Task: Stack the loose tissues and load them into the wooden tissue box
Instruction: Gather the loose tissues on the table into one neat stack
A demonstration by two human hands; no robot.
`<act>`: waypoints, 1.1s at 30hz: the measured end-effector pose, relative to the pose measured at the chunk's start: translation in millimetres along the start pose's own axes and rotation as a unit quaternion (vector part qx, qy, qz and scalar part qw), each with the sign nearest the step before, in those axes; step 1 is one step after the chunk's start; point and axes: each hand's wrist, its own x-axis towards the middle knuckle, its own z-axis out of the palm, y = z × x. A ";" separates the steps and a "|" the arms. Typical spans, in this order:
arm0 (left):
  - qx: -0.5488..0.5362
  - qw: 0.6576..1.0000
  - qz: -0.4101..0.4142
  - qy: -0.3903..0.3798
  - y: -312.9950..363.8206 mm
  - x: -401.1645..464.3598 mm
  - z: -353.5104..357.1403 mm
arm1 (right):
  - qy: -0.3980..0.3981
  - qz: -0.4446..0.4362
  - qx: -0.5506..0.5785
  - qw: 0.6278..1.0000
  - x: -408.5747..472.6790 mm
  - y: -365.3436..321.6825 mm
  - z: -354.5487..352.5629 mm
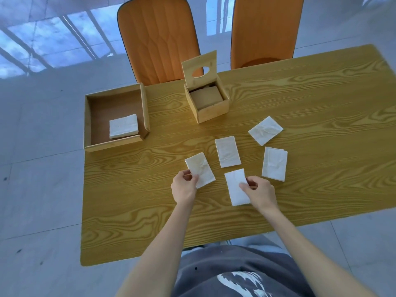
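Floor [38, 189]: pale glossy tiles, thin dark grout lines.
Light: daylight; window bars and cloudy sky were reflected in the floor at upper left.
Worktop [300, 146]: yellow-brown wood grain, rounded corners.
Chairs: two orange chairs [158, 39] [265, 28] stood at the worktop's far edge.

Single head-worn wide-angle view, looking forward and steeply down from above the near edge of the table [321, 103], with edges bending from the lens. It is taking in nearly the whole tabletop, both forearms reaching in from the bottom, and two orange chairs [158, 39] plus floor at the far side. No second view sharing anything.
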 end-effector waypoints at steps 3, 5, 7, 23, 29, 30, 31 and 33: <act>-0.027 0.999 -0.003 -0.023 -10.3 2.6 -5.0 | -0.044 0.004 0.126 0.991 6.2 -15.4 2.6; -0.052 0.998 -0.005 -0.042 -15.9 2.8 -7.7 | -0.078 0.005 0.181 0.980 11.4 -29.8 11.0; -0.063 0.997 -0.007 -0.055 -18.8 2.7 -10.1 | -0.100 0.009 0.206 0.973 18.0 -43.5 22.9; -0.062 0.998 -0.018 -0.022 -17.3 -4.2 -12.0 | -0.012 -0.044 -0.108 0.993 28.0 -79.0 86.3; 0.004 0.999 -0.013 0.030 -15.6 -6.0 -8.9 | 0.075 -0.023 -0.104 0.991 40.1 -83.5 71.3; 0.009 0.999 -0.014 0.031 -14.7 -5.8 -8.8 | 0.099 -0.004 -0.092 0.991 45.4 -83.7 65.3; 0.012 0.999 -0.013 0.033 -13.9 -5.8 -9.0 | 0.120 0.019 -0.081 0.989 51.2 -83.8 59.0; 0.014 0.999 -0.014 0.038 -12.5 -6.8 -9.1 | 0.138 0.062 -0.076 0.986 62.7 -82.5 48.3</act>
